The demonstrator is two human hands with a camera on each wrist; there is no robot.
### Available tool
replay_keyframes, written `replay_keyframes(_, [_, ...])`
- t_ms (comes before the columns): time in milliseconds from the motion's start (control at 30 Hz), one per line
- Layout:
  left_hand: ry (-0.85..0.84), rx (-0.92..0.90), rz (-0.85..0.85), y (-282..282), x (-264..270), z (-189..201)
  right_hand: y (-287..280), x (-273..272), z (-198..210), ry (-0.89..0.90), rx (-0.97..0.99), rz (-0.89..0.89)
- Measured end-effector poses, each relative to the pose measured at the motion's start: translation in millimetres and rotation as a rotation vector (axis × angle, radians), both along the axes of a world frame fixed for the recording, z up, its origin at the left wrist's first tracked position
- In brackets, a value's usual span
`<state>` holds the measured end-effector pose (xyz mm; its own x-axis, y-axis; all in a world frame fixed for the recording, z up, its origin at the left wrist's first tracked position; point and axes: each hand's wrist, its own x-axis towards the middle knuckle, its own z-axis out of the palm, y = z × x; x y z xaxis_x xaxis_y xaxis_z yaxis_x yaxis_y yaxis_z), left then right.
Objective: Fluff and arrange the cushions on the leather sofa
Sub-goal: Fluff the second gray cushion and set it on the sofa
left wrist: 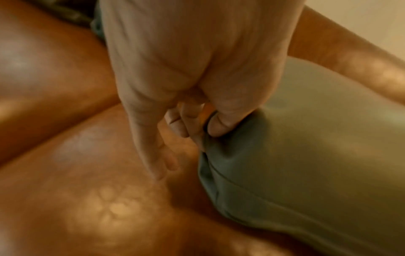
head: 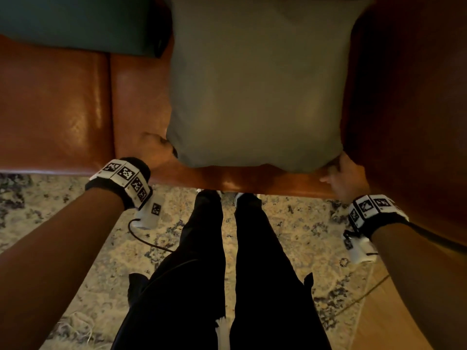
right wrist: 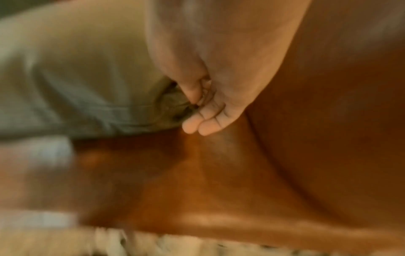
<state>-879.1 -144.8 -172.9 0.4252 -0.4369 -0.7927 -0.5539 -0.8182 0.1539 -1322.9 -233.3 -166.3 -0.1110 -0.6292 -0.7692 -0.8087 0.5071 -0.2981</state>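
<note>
A large grey-green cushion (head: 255, 84) lies on the brown leather sofa seat (head: 136, 97), against the right armrest. My left hand (head: 161, 150) pinches its near left corner; in the left wrist view the thumb (left wrist: 221, 124) presses the cushion (left wrist: 295, 155) corner against the curled fingers. My right hand (head: 338, 173) pinches the near right corner; in the right wrist view the cushion (right wrist: 76, 78) fabric bunches between thumb and fingers (right wrist: 197, 124). A second, dark teal cushion (head: 75, 21) leans at the sofa's back left.
The sofa's right armrest (head: 417, 109) rises just beside the cushion. A patterned rug (head: 75, 223) covers the floor in front, where my legs in black trousers (head: 227, 274) stand close to the seat's front edge (head: 240, 180).
</note>
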Motion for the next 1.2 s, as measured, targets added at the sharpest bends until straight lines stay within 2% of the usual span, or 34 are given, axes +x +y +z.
replay_keyframes(33, [-0.050,0.025,-0.065,5,2,0,1,-6,3,0.042,0.037,0.123])
replay_keyframes(100, [-0.043,0.084,-0.065,18,2,-4,5,-14,6,0.126,0.100,0.367])
replay_keyframes(133, [-0.020,0.151,-0.058,25,1,-5,6,-14,8,0.139,0.135,0.432])
replay_keyframes(200, [0.061,0.225,-0.041,39,-1,-11,9,-11,4,0.158,0.192,0.411])
replay_keyframes(233, [0.092,0.226,-0.012,46,1,-17,13,-11,-3,0.146,0.193,0.323])
replay_keyframes(267, [0.143,0.178,0.105,48,0,-17,17,-9,-5,0.087,0.207,0.172])
replay_keyframes(333, [0.251,0.026,0.429,45,4,-20,21,-5,-9,-0.133,0.191,-0.329])
replay_keyframes(400, [0.249,-0.062,0.740,43,9,-35,21,0,-9,-0.314,0.157,-0.824])
replay_keyframes(433, [0.250,-0.075,0.802,40,7,-34,19,2,-9,-0.367,0.129,-0.955])
replay_keyframes(500, [0.268,-0.105,0.851,35,3,-31,15,7,-10,-0.450,0.149,-1.046])
replay_keyframes(633, [0.309,-0.127,0.898,19,-11,-20,6,19,-14,-0.446,0.158,-1.017])
replay_keyframes(800, [0.383,-0.098,0.833,19,-11,-12,0,20,-16,-0.424,0.127,-0.994])
replay_keyframes(900, [0.429,-0.069,0.736,18,-16,-6,-4,16,-23,-0.354,0.108,-0.909])
replay_keyframes(1033, [0.312,-0.048,0.478,21,-10,-10,3,16,-21,-0.315,0.196,-0.683])
replay_keyframes(1067, [0.288,-0.028,0.421,25,-5,-12,5,16,-24,-0.308,0.211,-0.686])
replay_keyframes(1200, [0.249,0.011,0.405,50,11,-25,2,12,-37,-0.131,0.168,-0.630])
